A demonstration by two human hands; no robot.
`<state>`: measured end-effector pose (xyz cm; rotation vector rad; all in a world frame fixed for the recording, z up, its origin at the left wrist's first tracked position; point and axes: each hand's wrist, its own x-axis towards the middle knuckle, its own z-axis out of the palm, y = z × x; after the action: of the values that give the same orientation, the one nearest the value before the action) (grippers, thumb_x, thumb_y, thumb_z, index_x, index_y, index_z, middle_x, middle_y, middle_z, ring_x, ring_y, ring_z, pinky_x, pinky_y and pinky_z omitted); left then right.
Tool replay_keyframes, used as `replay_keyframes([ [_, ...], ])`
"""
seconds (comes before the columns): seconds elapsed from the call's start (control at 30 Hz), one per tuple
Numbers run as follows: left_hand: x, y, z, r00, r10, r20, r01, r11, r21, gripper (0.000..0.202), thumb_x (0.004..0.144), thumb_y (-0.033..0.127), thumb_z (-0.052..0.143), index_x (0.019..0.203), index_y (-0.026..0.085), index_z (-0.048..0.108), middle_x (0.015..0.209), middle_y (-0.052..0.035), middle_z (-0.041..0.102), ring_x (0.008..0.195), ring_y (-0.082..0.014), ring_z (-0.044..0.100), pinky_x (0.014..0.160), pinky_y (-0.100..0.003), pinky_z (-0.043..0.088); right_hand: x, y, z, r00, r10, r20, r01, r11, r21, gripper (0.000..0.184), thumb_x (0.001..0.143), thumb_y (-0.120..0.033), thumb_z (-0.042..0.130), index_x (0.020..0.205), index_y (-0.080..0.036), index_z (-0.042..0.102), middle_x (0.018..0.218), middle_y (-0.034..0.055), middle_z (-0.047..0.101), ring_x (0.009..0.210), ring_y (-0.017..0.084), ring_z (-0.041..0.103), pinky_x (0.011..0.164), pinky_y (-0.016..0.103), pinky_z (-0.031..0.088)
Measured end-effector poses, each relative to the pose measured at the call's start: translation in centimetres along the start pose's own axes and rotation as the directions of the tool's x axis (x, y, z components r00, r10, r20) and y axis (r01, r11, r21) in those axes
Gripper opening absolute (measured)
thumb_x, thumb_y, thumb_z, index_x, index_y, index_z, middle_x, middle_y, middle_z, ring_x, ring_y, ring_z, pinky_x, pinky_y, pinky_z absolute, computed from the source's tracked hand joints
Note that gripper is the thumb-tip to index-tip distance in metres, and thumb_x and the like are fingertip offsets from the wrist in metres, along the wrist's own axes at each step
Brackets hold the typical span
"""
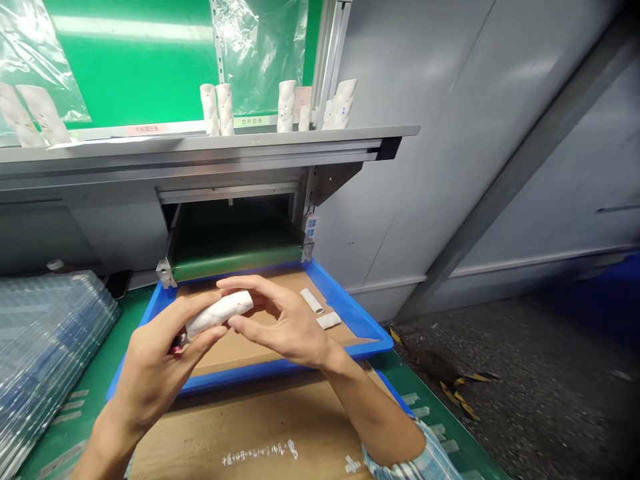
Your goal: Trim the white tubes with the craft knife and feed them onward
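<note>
While in hands point(150, 353) point(285, 327), tube point(219, 315) angled up-right

Okay, so on my feed the white tube point(219, 314) is held up off the tray, tilted with its right end higher. It's matte and chunky, with a few small dark marks on it. The left hand point(153, 357) grips its lower end, and the right hand point(285, 327) pinches the upper end.
</note>
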<state>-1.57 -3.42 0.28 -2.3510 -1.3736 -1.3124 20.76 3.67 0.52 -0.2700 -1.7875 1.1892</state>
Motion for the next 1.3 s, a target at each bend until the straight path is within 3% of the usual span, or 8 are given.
replay_keyframes([
  [0.13, 0.0, 0.4, -0.8, 0.996, -0.092, 0.006, 0.089, 0.981, 0.172, 0.045, 0.116, 0.051, 0.044, 0.15, 0.025, 0.056, 0.112, -0.0024, 0.078, 0.077, -0.0142, 0.074, 0.065, -0.024, 0.055, 0.1, 0.4, 0.0, 0.99, -0.111, -0.091, 0.089, 0.972, -0.215, 0.028, 0.096, -0.02, 0.079, 0.124, -0.022, 0.078, 0.116, 0.0039, 0.081, 0.097, 0.017, 0.076, 0.089, 0.029, 0.063],
  [0.27, -0.3, 0.9, -1.0, 0.997, 0.061, -0.052, -0.043, 0.955, 0.293, 0.031, 0.118, 0.037, 0.043, 0.136, 0.022, 0.064, 0.116, -0.0033, 0.082, 0.092, -0.0162, 0.079, 0.079, -0.026, 0.053, 0.0, 0.4, -0.1, 0.967, -0.249, -0.058, 0.205, 0.891, -0.406, 0.028, 0.097, -0.016, 0.076, 0.124, -0.022, 0.076, 0.113, 0.004, 0.081, 0.098, 0.018, 0.076, 0.087, 0.03, 0.062],
  [0.4, -0.4, 1.3, -0.5, 0.988, 0.154, -0.027, -0.126, 0.891, 0.436, 0.036, 0.117, 0.037, 0.049, 0.144, 0.017, 0.061, 0.119, -0.0059, 0.084, 0.09, -0.0192, 0.082, 0.074, -0.031, 0.049, -0.2, 0.2, 0.0, 0.954, -0.301, -0.014, 0.252, 0.822, -0.511, 0.027, 0.098, -0.015, 0.075, 0.124, -0.023, 0.073, 0.113, 0.0046, 0.082, 0.099, 0.02, 0.077, 0.084, 0.032, 0.063],
  [0.7, -0.3, 1.7, -0.4, 0.996, 0.076, 0.034, -0.083, 0.848, 0.524, 0.038, 0.117, 0.046, 0.044, 0.129, 0.021, 0.071, 0.088, 0.0013, 0.08, 0.067, -0.0198, 0.075, 0.056, -0.035, 0.04, -0.4, -0.1, 0.3, 0.949, -0.314, 0.021, 0.273, 0.789, -0.55, 0.03, 0.097, -0.011, 0.076, 0.124, -0.023, 0.072, 0.115, 0.0048, 0.082, 0.104, 0.021, 0.079, 0.085, 0.031, 0.064],
  [1.3, -0.5, 2.0, -0.6, 0.993, 0.111, 0.034, -0.111, 0.82, 0.562, 0.038, 0.117, 0.044, 0.046, 0.125, 0.02, 0.075, 0.08, 0.0003, 0.076, 0.067, -0.0191, 0.068, 0.059, -0.036, 0.035, -0.7, -0.4, 0.3, 0.961, -0.278, 0.004, 0.241, 0.823, -0.515, 0.03, 0.095, -0.012, 0.077, 0.123, -0.024, 0.074, 0.116, 0.0043, 0.083, 0.104, 0.022, 0.079, 0.087, 0.034, 0.064],
])
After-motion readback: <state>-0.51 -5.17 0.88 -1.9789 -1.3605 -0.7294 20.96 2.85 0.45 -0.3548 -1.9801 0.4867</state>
